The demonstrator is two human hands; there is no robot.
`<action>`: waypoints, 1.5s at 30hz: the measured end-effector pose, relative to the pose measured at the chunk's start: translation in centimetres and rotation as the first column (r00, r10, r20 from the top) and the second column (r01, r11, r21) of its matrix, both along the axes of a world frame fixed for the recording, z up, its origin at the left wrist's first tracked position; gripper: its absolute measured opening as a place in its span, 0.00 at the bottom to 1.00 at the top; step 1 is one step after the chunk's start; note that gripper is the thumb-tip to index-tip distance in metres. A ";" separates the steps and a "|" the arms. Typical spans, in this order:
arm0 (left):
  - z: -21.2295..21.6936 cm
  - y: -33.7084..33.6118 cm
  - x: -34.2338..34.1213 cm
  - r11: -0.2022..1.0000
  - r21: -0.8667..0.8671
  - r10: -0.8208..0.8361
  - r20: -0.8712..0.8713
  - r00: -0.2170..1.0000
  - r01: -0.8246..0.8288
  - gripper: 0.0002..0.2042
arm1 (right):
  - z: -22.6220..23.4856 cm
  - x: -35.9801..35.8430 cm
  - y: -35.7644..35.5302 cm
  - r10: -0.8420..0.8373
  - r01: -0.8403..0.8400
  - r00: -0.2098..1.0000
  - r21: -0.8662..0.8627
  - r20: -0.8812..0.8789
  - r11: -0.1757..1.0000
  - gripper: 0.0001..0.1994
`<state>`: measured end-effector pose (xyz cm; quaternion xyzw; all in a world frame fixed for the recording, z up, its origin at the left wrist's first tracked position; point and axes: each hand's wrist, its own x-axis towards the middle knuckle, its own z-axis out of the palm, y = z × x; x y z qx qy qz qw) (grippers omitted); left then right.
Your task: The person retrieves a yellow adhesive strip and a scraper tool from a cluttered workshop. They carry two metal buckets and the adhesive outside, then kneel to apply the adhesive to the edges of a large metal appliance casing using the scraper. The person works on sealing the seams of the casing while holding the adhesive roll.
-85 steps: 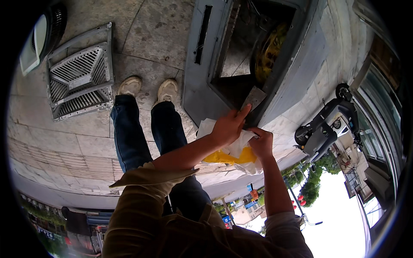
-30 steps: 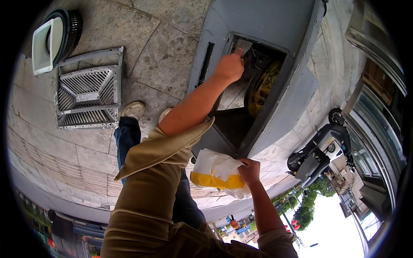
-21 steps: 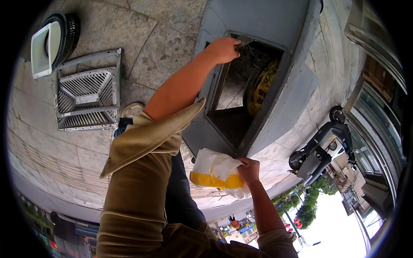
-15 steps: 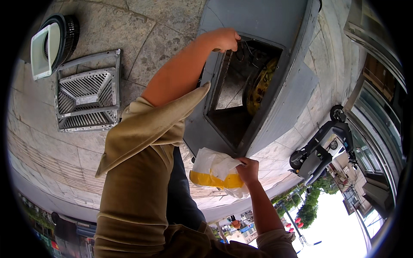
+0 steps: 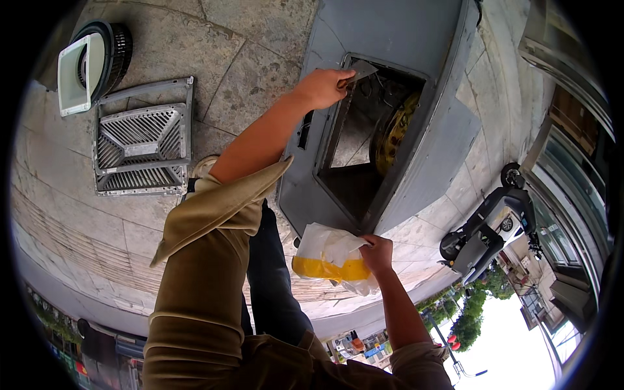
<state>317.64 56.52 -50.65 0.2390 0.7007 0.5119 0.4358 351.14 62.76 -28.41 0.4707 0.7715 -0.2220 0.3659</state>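
My left hand (image 5: 323,88) is closed on a scraper with a flat grey blade (image 5: 363,69). The blade lies across the upper left corner of the opening in a grey metal housing (image 5: 383,32). Inside that opening are some thin wires (image 5: 383,91) and a round yellow part (image 5: 398,130), partly hidden by the housing wall. Lower down, my right hand (image 5: 378,252) grips the edge of a white and yellow plastic bag (image 5: 330,260), which hangs beside the housing's near corner. Whatever the bag contains cannot be seen.
Left on the stone paving lies a metal louvred grille (image 5: 144,133). Beyond it, a white square frame (image 5: 67,78) leans against a black slatted fan wheel (image 5: 121,49). A scooter (image 5: 489,227) is parked at the right, by a building front.
My left hand has drawn back a little from the opening, down and to the left, and the scraper blade now shows. My right hand still holds the bag in nearly the same place.
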 end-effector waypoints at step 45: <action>-8.1 6.3 1.2 0.861 0.292 0.464 -0.115 0.878 -0.416 0.07 | -0.1 -0.6 0.1 -0.056 0.055 0.997 -0.023 -0.055 0.998 0.13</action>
